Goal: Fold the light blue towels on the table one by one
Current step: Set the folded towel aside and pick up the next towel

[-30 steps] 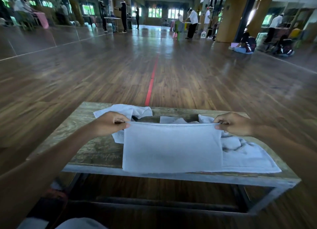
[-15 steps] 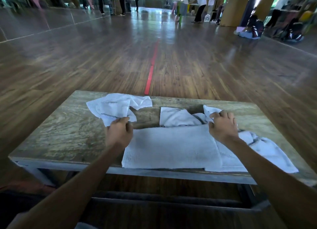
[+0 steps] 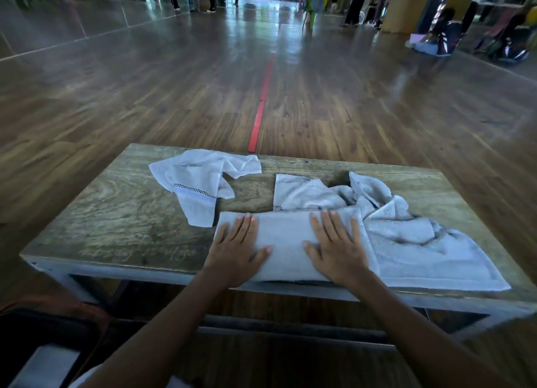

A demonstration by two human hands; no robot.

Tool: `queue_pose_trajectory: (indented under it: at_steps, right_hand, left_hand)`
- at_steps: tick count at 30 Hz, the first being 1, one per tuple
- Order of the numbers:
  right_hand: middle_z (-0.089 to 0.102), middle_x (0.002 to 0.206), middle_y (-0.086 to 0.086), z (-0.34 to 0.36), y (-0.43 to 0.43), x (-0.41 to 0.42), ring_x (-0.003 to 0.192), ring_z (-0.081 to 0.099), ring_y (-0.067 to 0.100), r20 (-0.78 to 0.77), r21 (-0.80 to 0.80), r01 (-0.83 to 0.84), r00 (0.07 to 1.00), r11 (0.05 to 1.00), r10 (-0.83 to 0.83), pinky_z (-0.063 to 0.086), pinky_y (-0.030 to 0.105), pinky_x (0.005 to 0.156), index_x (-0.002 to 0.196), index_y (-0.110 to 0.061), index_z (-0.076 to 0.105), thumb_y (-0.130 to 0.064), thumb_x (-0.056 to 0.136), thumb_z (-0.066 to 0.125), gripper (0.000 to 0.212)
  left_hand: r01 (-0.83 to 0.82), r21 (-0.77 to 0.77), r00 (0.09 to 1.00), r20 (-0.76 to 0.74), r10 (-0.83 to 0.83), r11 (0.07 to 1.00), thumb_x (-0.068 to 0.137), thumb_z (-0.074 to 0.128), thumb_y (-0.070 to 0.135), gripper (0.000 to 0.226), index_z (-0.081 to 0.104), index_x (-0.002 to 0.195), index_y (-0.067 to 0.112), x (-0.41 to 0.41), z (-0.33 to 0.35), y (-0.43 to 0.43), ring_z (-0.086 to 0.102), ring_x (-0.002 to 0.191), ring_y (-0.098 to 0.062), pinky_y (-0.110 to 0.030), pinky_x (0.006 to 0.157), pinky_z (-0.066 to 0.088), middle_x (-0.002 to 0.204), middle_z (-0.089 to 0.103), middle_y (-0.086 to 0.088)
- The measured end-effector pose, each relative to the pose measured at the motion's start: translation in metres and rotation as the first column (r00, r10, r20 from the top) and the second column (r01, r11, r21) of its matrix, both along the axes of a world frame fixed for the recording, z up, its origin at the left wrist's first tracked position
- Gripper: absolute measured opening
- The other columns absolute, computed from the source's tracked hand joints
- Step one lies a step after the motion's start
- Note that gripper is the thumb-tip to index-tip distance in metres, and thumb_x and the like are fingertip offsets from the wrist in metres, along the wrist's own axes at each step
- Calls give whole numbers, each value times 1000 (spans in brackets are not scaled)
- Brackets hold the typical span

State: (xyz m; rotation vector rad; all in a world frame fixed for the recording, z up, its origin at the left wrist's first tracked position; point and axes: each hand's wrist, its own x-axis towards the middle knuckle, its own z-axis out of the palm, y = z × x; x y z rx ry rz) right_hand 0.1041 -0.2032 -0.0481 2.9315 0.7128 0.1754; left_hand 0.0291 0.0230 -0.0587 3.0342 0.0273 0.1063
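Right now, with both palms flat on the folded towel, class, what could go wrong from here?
The folded towel sits at the table's near edge, so a push from either hand could slide it off. Its right side overlaps the crumpled towel, which may drag along or keep the fold uneven.

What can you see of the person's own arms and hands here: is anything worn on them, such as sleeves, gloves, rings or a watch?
Both forearms are bare from the bottom of the picture to the wrists; no sleeve shows. The left hand and the right hand wear no gloves, and no ring, watch or bracelet is visible. The fingernails are short and look unpainted. No markings show on either arm.
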Motion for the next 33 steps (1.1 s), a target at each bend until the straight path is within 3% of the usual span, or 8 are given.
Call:
queue_pose_trajectory:
  at_steps: [2,4,12,14,17,22,28,33]
  right_hand:
    - [54,137,11,4,-17,6,128,49,26,-6,-46,41,999,998,-41,13,52,110,133,-10,52,-56,93,23,68]
    - [57,133,10,6,-31,12,126,51,28,-4,-110,48,999,993,-49,16,52,110,130,-10,56,-55,95,14,71]
    - [66,118,11,44,-78,43,118,57,31,98,-312,21,995,950,11,29,59,106,115,-7,67,-47,90,28,60]
    - [69,109,11,61,-85,53,113,59,32,147,-283,55,989,958,-14,29,61,103,108,-7,70,-41,89,28,57]
    - [64,115,8,82,-83,66,115,52,29,96,-200,22,995,980,-3,21,55,105,116,-14,62,-39,93,19,55]
    - [55,130,-7,89,-67,77,125,33,17,-56,0,-119,991,993,119,14,40,100,120,-27,54,-29,99,32,31]
    - [55,130,-8,81,-57,88,121,34,16,-192,-35,-151,971,988,141,10,34,80,128,-31,50,-23,98,29,37]
    - [54,129,-2,69,-64,100,122,33,20,-245,-44,-125,963,991,111,12,34,83,131,-36,47,-30,97,31,38]
  left_hand:
    - [-25,-1,1000,-2,25,1000,78,-10,76,103,23,149,9,-1,2,5,18,145,-22,-48,115,11,156,22,-8]
    - [-38,43,999,23,37,998,79,-6,78,104,32,146,7,-3,2,14,27,142,-23,-53,114,19,153,30,-10]
    - [30,396,961,243,-136,918,92,32,49,65,65,112,-4,-7,18,56,59,116,-31,-61,108,24,117,65,-20]
    - [16,327,963,250,-103,945,87,32,45,59,66,109,1,-3,29,42,60,112,-30,-58,109,15,112,66,-15]
    - [36,-45,959,281,-22,998,83,32,50,55,65,111,15,6,42,-16,57,110,-24,-48,104,17,111,65,-2]
    - [135,-360,961,275,-33,923,86,55,51,27,65,97,29,16,49,-124,55,102,-7,-31,88,17,99,66,13]
    - [69,-291,983,181,-16,954,70,60,69,49,62,90,24,17,27,-188,56,91,-12,-35,85,33,91,64,10]
    - [61,-227,971,237,-6,972,63,69,63,46,61,82,22,21,16,-197,57,77,-17,-36,75,40,79,62,5]
